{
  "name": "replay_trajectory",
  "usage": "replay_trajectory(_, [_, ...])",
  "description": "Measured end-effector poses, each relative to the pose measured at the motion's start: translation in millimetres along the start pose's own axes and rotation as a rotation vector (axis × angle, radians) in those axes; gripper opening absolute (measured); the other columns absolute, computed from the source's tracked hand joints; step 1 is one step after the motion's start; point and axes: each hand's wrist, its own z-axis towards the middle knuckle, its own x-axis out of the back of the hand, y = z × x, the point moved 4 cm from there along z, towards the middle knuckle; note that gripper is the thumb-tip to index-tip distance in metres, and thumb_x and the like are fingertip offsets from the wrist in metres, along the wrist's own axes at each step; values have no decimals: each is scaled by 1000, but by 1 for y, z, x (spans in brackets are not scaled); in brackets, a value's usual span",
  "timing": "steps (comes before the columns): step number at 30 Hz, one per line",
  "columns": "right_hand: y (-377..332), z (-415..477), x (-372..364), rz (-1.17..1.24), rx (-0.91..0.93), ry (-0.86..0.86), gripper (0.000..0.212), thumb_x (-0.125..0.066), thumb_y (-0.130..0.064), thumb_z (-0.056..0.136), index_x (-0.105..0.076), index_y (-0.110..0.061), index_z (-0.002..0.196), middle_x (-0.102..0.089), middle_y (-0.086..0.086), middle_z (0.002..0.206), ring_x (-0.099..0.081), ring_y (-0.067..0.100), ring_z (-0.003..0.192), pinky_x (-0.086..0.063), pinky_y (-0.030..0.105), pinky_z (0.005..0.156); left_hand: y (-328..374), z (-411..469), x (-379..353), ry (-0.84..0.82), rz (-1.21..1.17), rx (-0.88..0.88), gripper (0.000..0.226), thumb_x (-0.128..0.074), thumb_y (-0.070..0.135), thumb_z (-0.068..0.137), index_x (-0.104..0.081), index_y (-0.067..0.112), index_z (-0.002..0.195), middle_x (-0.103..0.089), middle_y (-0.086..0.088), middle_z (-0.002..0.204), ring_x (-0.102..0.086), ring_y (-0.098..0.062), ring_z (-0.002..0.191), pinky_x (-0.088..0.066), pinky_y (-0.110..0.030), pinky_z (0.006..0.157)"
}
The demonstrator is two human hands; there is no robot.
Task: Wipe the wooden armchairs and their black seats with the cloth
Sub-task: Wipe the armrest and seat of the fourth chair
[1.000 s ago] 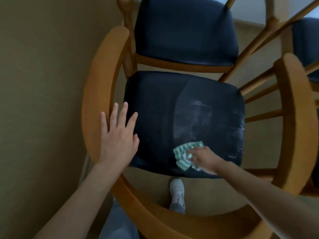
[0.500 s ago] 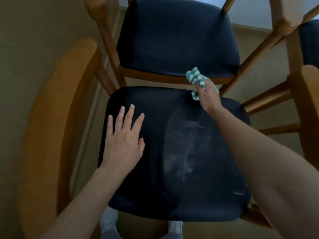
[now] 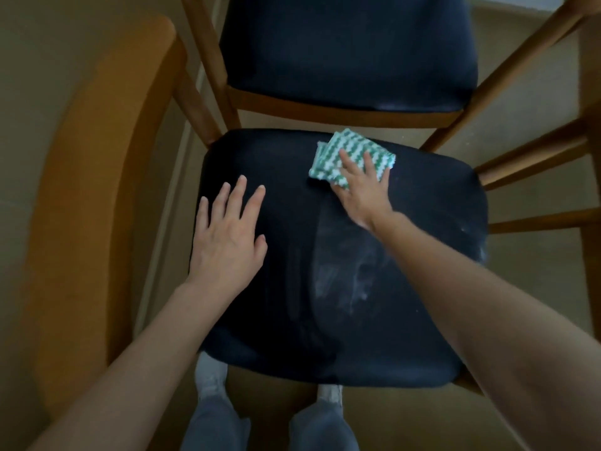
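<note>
Presently, the right hand (image 3: 361,193) lies flat on the folded green-and-white cloth (image 3: 351,157), fingers straight and slightly spread, pressing it onto the far edge of the near black seat (image 3: 325,336). The left hand (image 3: 227,245) rests palm-down on the seat's left part, fingers spread, holding nothing. Pale smears (image 3: 344,275) mark the seat centre. 1 further black seat (image 3: 348,53) stands just beyond; a wooden armrest (image 3: 87,206) runs at left.

The right grip (image 3: 362,190) covers the near part of the cloth (image 3: 338,151). The right forearm (image 3: 471,304) hides the near right corner of the black seat (image 3: 292,320). The far seat (image 3: 348,53) runs off the top edge; the left armrest (image 3: 97,190) is blurred; shoes (image 3: 211,375) show only partly beneath the seat
</note>
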Motion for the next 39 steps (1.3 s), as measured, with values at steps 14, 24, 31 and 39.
replay_trajectory(14, [-52, -251, -107, -351, 628, -554, 56, -41, -35, 98, -17, -37, 148, 20, -16, 148, 35, 28, 132, 23, 57, 106, -9, -81, 12, -97, -22, -3, 67, -41, 33, 97, -1, 24, 151, -4, -4, 159, -4, -22, 146, -6, -40, 117])
replay_trajectory(24, [-9, -278, -88, -629, 721, -755, 48, -37, -38, 99, -33, -25, 145, -23, -9, 155, 9, 11, 145, 16, 48, 112, -6, -105, 6, -120, -37, 0, 68, -43, 31, 97, -2, 24, 151, -6, -4, 159, -5, -22, 146, -6, -41, 117])
replay_trajectory(31, [-12, -219, -24, 377, 30, -376, 26, -43, -28, 99, -62, -10, 100, -65, 0, 94, -60, 13, 86, -47, 30, 84, 2, -84, 8, -113, -40, -14, 68, -44, 32, 97, -2, 24, 151, -6, -4, 159, -5, -22, 146, -6, -40, 117])
replay_trajectory(39, [40, -74, 85, 1123, -234, 314, 16, -41, -19, 100, -55, -13, 104, -61, -10, 91, -62, -8, 75, -47, 9, 67, 30, -14, 0, -88, -57, -42, 69, -45, 31, 96, -4, 24, 151, -7, -3, 159, -5, -21, 146, -6, -40, 118])
